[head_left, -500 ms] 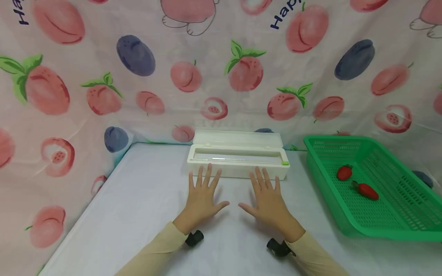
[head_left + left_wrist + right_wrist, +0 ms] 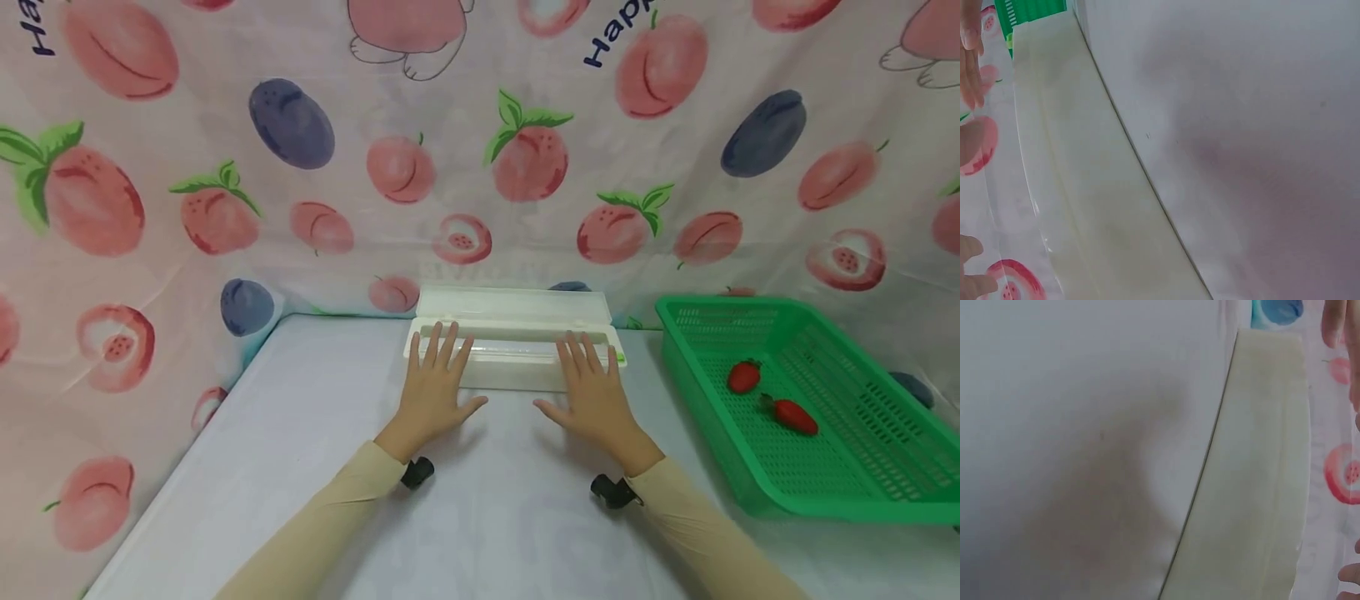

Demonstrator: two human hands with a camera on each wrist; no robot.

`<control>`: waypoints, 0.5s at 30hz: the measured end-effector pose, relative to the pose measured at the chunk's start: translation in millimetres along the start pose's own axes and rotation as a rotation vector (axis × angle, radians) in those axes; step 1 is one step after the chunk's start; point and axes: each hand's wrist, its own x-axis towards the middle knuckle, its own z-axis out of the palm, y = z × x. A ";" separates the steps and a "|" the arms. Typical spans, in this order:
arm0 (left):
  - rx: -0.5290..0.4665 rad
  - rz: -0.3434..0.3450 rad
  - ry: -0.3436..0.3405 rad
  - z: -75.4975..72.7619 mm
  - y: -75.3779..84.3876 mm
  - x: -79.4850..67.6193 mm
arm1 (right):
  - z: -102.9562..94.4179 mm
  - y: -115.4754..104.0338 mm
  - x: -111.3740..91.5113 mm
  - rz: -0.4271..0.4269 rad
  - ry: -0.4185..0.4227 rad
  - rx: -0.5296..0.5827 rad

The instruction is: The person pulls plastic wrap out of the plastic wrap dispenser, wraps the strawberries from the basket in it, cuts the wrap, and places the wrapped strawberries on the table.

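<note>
A long white box (image 2: 513, 379) with its lid (image 2: 517, 305) tipped back stands at the far side of the table. Inside lies a clear-looking roll (image 2: 510, 347), and a small green piece (image 2: 619, 357) sits at the box's right end. My left hand (image 2: 433, 390), fingers spread, reaches over the box's left part. Over its right part extends my right hand (image 2: 600, 400), fingers straight and thumb pointing inward. Neither hand grips anything. Both wrist views show the box's plain front wall (image 2: 1085, 162), with fingertips (image 2: 1350, 573) at the frame edge.
At the right stands a green plastic basket (image 2: 720, 425) holding two red strawberries, one (image 2: 744, 377) behind the other (image 2: 790, 415). A fruit-printed cloth (image 2: 450, 108) hangs behind the white-covered table (image 2: 315, 400).
Both hands have moved forward, away from the body, so their fingers now overlap the box's opening. The box and basket stay where they were.
</note>
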 end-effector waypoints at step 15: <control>0.074 0.054 0.023 12.0 -9.3 21.9 | 22.8 28.7 21.2 -0.028 0.130 -0.026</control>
